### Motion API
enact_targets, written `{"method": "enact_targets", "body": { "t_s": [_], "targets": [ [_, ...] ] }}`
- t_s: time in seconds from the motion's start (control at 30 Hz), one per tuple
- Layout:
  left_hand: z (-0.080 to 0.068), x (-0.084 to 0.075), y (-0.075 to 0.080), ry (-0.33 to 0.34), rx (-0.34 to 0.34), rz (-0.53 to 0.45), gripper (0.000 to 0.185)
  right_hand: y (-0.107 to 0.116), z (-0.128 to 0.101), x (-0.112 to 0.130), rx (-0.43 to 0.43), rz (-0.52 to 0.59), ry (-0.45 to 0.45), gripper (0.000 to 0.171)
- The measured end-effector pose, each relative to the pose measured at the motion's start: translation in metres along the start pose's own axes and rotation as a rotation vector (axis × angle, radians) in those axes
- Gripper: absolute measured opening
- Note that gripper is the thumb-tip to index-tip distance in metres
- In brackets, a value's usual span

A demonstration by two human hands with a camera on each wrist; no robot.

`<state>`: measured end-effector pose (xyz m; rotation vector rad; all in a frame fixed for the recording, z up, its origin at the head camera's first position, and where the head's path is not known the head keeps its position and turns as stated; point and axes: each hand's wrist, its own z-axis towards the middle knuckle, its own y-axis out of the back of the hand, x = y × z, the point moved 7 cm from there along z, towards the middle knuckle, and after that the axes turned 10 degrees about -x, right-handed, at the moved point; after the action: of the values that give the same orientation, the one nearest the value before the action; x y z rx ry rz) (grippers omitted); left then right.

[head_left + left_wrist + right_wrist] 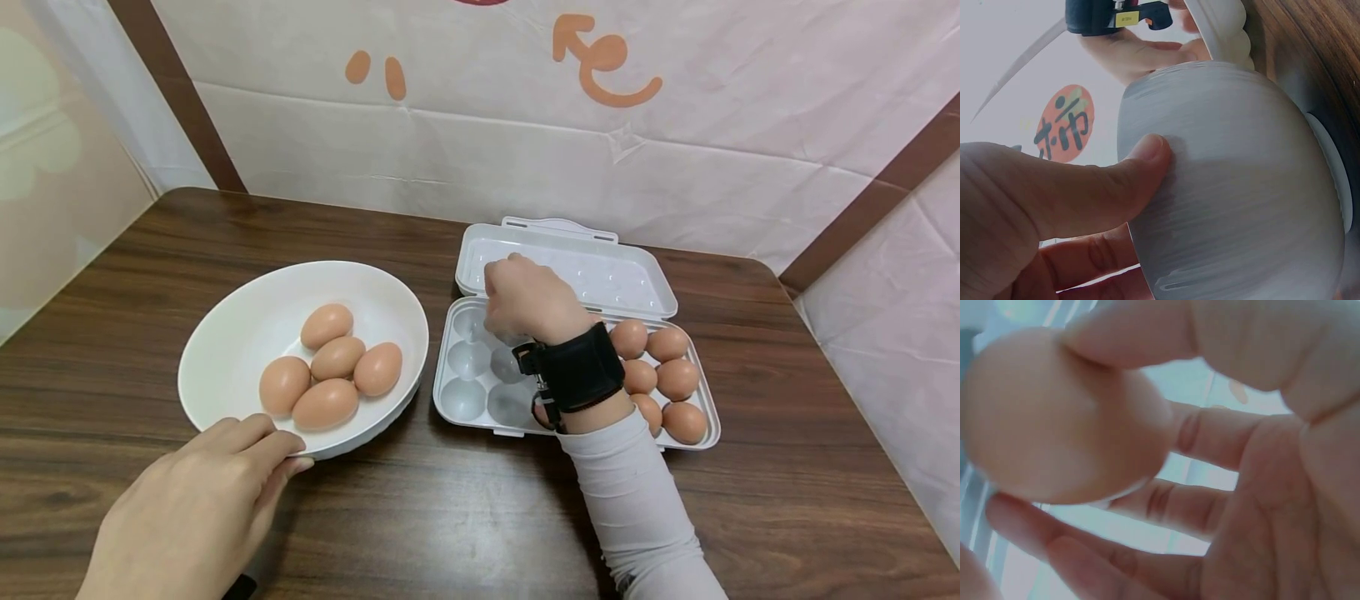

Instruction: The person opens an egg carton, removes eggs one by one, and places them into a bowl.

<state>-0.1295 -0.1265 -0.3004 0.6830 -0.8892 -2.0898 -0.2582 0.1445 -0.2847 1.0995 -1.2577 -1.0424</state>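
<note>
The right hand (525, 300) reaches over the left half of the egg tray (480, 417), its back turned up to the head camera. The right wrist view shows its fingers (1166, 506) and thumb curled round 1 brown egg (1060, 419), which they grip from above. From the head view that egg is hidden under the hand, so which cup it hangs over cannot be told; the hand sits above the cups near the hinge of the open lid (592, 271). A black strap (573, 371) wraps the wrist above a white sleeve (637, 500).

The left hand (202, 508) holds the near rim of the white bowl (225, 350). In the left wrist view its thumb (1085, 187) presses flat against the bowl's outer wall while the other fingers curl beneath it. 5 eggs (337, 367) lie clustered in the bowl, touching one another.

The tray stands on the bench (450, 517) just to the right of the bowl. Its right half carries at least 6 eggs in cups (667, 375), partly hidden by the wrist; the cups on the left are bare. Behind the bench hangs a pale cloth (675, 125) with orange marks
</note>
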Motion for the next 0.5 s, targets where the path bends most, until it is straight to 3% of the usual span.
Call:
{"method": "enact_targets", "body": {
  "t_s": [0.13,0.33,0.5],
  "targets": [
    [-0.001,0.001,0.0,0.002,0.001,0.002,0.072,0.01,-0.002,0.009,-0.077,0.077,0.063,0.019],
    [0.0,0.0,0.001,0.002,-0.013,-0.001,0.073,0.031,-0.01,0.029,-0.272,0.172,0.164,0.02],
    [0.0,0.0,0.001,0.002,-0.014,0.0,0.072,0.04,-0.013,0.04,-0.349,0.246,0.184,0.023]
  ]
}}
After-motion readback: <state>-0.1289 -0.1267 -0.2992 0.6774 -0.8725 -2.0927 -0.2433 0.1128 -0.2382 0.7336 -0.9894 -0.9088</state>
